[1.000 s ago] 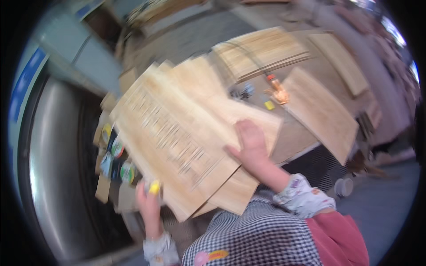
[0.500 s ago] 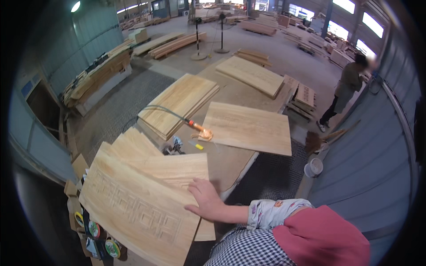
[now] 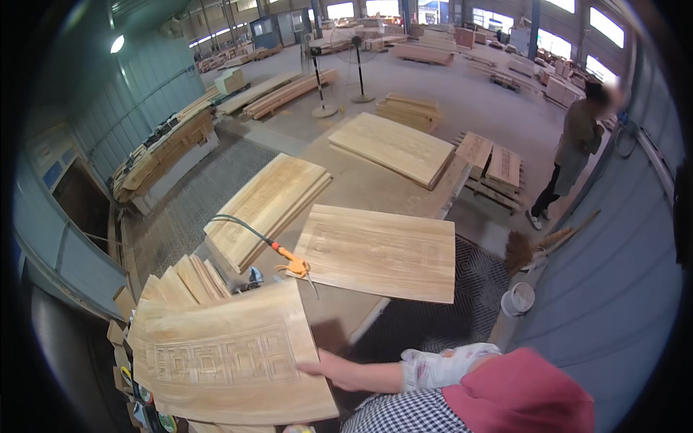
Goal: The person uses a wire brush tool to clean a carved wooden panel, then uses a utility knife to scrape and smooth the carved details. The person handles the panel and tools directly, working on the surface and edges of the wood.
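Observation:
A carved wooden panel (image 3: pixel 224 357) with a raised geometric pattern fills the lower left. My right hand (image 3: pixel 336 369) grips its right edge, thumb on the top face and the other fingers hidden beneath. The panel's near edge bows in the lens. Behind it fan out several more wooden boards (image 3: pixel 184 280), partly covered by it. My left hand does not show. Beyond the held panel, an orange air blow gun (image 3: pixel 294 264) on a green hose rests at the corner of another carved panel (image 3: pixel 379 252) lying flat on the table.
Stacks of panels stand at left (image 3: pixel 271 206) and at the far side (image 3: pixel 393 148) of the table (image 3: pixel 346 303). A small blue-and-dark tool (image 3: pixel 254 276) lies beyond the held panel. At right are a white bucket (image 3: pixel 518 298), a broom (image 3: pixel 518 252) and a standing person (image 3: pixel 574 155).
My right hand has gone from lying over the panel's edge to gripping it. The panel has turned and now covers more of the boards behind. The view has shifted.

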